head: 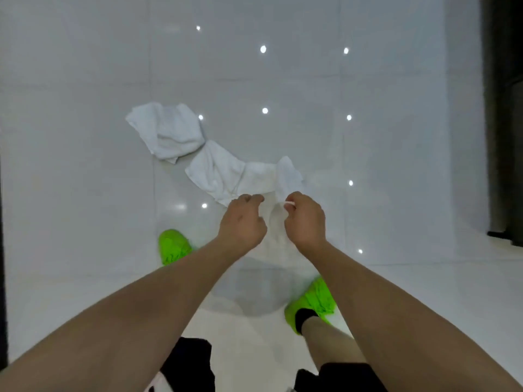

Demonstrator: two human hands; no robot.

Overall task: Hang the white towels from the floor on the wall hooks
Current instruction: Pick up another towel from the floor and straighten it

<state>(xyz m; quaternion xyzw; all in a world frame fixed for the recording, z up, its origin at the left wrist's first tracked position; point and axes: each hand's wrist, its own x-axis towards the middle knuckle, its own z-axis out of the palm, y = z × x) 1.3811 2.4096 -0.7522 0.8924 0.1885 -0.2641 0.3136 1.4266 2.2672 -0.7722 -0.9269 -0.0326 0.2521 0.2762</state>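
I look straight down at a glossy white floor. A white towel [276, 230] hangs between my two hands above my feet. My left hand [243, 222] has its fingers curled at the towel's top edge. My right hand [304, 222] pinches a small white corner or loop of the same towel. On the floor just beyond my hands lie crumpled white towels: one at the far left [169, 131], one in the middle [218, 171], and a smaller piece at the right [288, 174]. No wall hooks are in view.
My feet in bright green shoes stand at the left [172, 246] and right [314, 302] of the held towel. A dark curtain or door frame [503, 108] runs down the right edge. Ceiling lights reflect as bright dots on the tiles.
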